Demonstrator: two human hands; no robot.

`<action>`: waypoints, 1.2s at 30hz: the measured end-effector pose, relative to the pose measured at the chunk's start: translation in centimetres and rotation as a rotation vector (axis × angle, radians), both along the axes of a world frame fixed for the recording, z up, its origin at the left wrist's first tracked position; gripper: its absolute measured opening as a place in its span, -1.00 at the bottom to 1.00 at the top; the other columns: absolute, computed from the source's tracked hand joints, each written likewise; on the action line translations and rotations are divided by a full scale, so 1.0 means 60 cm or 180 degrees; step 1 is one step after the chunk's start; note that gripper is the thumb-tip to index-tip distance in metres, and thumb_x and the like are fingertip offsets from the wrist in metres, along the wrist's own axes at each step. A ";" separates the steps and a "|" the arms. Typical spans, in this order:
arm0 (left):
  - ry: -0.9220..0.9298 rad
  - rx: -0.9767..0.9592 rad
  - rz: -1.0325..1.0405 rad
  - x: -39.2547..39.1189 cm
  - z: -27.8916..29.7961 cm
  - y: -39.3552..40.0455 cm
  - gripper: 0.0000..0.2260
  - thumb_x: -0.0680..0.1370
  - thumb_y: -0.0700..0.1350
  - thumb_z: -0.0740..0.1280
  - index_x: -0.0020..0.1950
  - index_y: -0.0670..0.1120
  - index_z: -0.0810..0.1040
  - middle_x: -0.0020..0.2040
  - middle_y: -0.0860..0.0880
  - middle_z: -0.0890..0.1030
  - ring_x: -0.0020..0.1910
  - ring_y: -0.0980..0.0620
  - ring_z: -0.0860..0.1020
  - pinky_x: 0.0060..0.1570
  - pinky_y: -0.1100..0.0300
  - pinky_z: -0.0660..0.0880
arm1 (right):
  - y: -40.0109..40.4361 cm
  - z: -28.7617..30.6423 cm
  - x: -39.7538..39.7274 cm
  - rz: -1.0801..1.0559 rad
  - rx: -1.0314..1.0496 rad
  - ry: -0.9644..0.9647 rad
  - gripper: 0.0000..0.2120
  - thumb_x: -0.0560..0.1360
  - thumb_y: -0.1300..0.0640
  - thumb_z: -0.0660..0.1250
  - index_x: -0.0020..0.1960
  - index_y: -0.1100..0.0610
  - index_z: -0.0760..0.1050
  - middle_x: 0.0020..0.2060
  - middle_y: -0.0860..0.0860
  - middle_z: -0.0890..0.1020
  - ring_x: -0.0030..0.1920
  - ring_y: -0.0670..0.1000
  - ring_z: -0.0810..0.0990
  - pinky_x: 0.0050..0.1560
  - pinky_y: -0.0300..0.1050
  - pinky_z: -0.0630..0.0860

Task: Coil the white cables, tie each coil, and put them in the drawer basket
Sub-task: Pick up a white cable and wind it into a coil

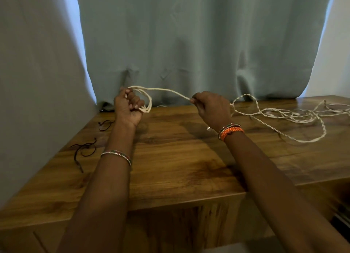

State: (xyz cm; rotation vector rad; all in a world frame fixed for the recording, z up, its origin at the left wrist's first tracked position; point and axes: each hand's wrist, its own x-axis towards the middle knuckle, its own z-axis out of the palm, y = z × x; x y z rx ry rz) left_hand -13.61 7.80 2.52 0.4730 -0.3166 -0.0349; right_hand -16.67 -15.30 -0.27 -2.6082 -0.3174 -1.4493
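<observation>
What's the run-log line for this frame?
stage: coiling | left hand: grip on coil | right hand: feeding white cable | ties: untouched

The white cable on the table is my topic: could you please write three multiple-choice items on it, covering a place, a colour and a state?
1. Where does the uncoiled part of the white cable lie?
A. on the wooden table, at the person's right
B. on the floor
C. in a basket

2. What colour are the thin ties lying on the wooden table at the left?
A. yellow
B. dark
C. white

3. What does the left hand hold?
A. nothing
B. a few loops of cable
C. a tied coil

Answers: 1 A, the loose tangle sprawls past the right hand. 2 B, they look dark brown. 3 B, loops hang from its grip, untied.
</observation>
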 end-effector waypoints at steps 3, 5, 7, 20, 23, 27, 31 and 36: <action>0.0287 0.0215 0.0471 0.010 -0.011 0.002 -0.63 0.66 -0.11 -0.02 -0.36 -0.05 0.20 -0.70 0.07 0.19 -0.76 0.14 0.15 -0.73 0.35 0.07 | 0.005 -0.001 -0.011 -0.0091 -0.0169 0.0017 -0.77 0.56 0.00 0.25 -0.02 0.06 0.64 -0.25 0.05 0.63 -0.19 0.08 0.56 -0.26 -0.14 0.29; 0.0352 0.0599 0.0740 0.014 -0.017 -0.009 -0.66 0.65 -0.16 -0.02 -0.34 -0.04 0.20 -0.70 0.08 0.19 -0.76 0.16 0.14 -0.70 0.40 0.04 | 0.022 0.000 -0.017 -0.0180 -0.0396 0.0292 -0.80 0.52 0.08 0.25 0.01 0.06 0.64 -0.17 0.06 0.65 -0.07 0.10 0.54 -0.12 -0.12 0.30; 0.0345 0.1043 0.1097 0.021 -0.024 -0.022 -0.69 0.64 -0.18 0.02 -0.31 -0.04 0.22 -0.69 0.10 0.21 -0.74 0.18 0.15 -0.67 0.45 0.07 | 0.044 -0.004 -0.019 -0.0082 -0.0719 0.0542 -0.75 0.45 0.11 0.24 0.04 0.04 0.64 -0.12 0.05 0.64 -0.01 0.10 0.51 -0.08 -0.12 0.25; -0.0473 0.2965 0.1379 -0.003 -0.068 -0.088 -0.81 0.64 -0.14 0.11 -0.17 -0.14 0.31 -0.35 -0.15 0.47 -0.52 0.02 0.49 -0.57 0.28 0.46 | 0.066 -0.021 -0.027 0.1396 0.0477 0.1379 -0.82 0.52 0.09 0.30 -0.10 0.14 0.65 -0.31 0.03 0.66 -0.29 0.05 0.60 -0.24 0.00 0.54; -0.0784 0.3580 0.1280 -0.022 -0.072 -0.095 -0.75 0.63 -0.18 0.11 -0.25 -0.14 0.33 -0.49 -0.04 0.45 -0.60 0.12 0.42 -0.64 0.34 0.35 | 0.066 -0.022 -0.022 0.1492 0.0569 0.1304 -0.81 0.49 0.09 0.31 -0.11 0.17 0.65 -0.31 0.01 0.67 -0.36 -0.08 0.56 -0.26 -0.12 0.53; -0.0572 0.3612 0.0269 -0.033 -0.054 -0.098 -0.62 0.65 -0.09 0.04 -0.37 -0.12 0.30 -0.70 0.06 0.23 -0.76 0.15 0.16 -0.65 0.47 0.11 | 0.066 -0.012 -0.033 0.1517 0.0976 0.0903 -0.91 0.43 0.11 0.40 -0.13 0.08 0.67 -0.37 -0.13 0.61 -0.36 -0.24 0.54 -0.27 -0.22 0.48; -0.0367 0.3073 -0.0855 -0.035 -0.039 -0.087 -0.64 0.65 0.02 -0.03 -0.29 -0.08 0.29 -0.67 0.10 0.19 -0.74 0.21 0.11 -0.67 0.42 0.04 | 0.069 -0.009 -0.027 0.1247 0.1510 0.0502 -0.89 0.34 0.03 0.46 -0.32 0.02 0.58 -0.44 -0.12 0.53 -0.35 -0.10 0.51 -0.28 0.02 0.51; -0.0556 0.2776 -0.1165 -0.042 -0.033 -0.062 -0.69 0.61 0.01 0.07 -0.30 -0.08 0.30 -0.66 0.11 0.17 -0.75 0.22 0.12 -0.70 0.40 0.02 | 0.087 -0.014 -0.032 0.0936 0.1295 0.0325 -0.68 0.38 -0.10 0.42 -0.05 0.10 0.45 -0.17 -0.10 0.51 -0.20 -0.07 0.47 -0.25 -0.11 0.38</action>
